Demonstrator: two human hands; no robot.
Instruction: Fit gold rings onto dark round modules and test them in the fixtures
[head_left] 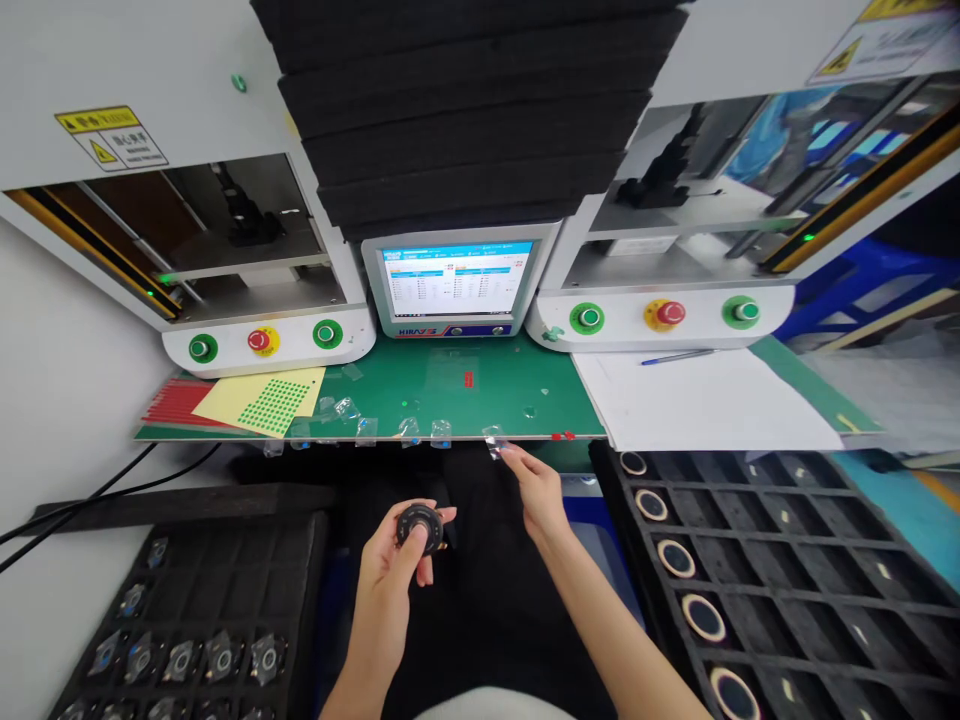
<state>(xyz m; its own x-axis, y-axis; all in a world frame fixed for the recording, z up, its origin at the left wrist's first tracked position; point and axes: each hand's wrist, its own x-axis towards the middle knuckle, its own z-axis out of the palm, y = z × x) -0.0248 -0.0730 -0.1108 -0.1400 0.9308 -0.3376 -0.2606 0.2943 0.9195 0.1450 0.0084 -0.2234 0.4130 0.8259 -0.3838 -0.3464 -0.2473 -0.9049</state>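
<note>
My left hand is closed around a round black dial-like part, its thumb lying over the middle of the face. At the front edge of the green table, my right hand pinches a small clear plastic film. Similar clear film pieces with blue spots hang in a row along that edge to the left. The two hands are apart, the right one farther forward.
A black compartment tray holds film-covered parts on the left; another tray on the right holds round rimmed pieces. Behind the green table stand two press machines with buttons and a screen. White paper carries a pen.
</note>
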